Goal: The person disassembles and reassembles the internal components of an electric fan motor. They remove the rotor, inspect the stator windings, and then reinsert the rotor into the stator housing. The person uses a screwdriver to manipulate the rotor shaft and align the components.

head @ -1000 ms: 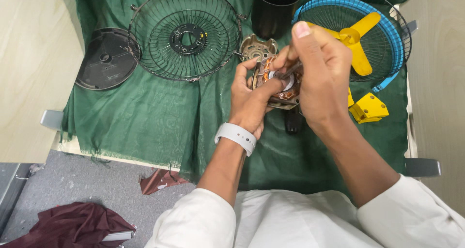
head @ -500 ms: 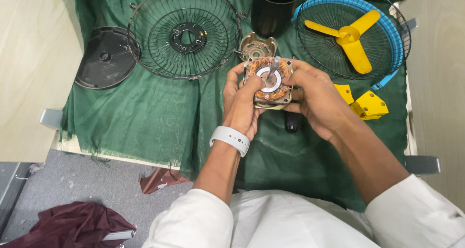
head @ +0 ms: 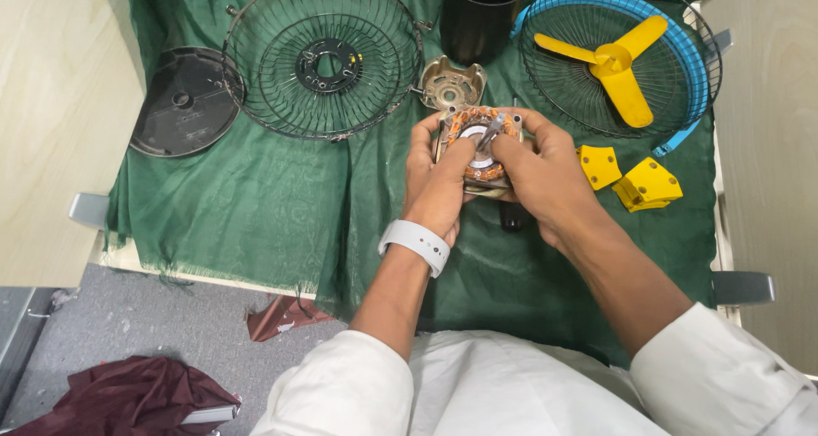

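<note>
Both hands hold a small fan motor (head: 482, 131) with copper windings and a steel shaft, lifted just above the green cloth (head: 256, 206). My left hand (head: 436, 180) grips its left side, thumb pressed near the shaft. My right hand (head: 545, 176) grips its right side, with fingers over the top edge. A white wristband sits on my left wrist. Just beyond the motor lies a metal motor end cover (head: 450, 84).
A wire fan guard (head: 322, 57) lies at the back middle and a black round plate (head: 186, 101) to its left. A black cylinder (head: 482, 10) stands behind. A blue-rimmed guard with a yellow blade (head: 615, 65) and yellow brackets (head: 632, 179) lie right.
My right hand came down from above the motor and now grips its right side. The motor has turned so its windings face up, and both hands have shifted slightly.
</note>
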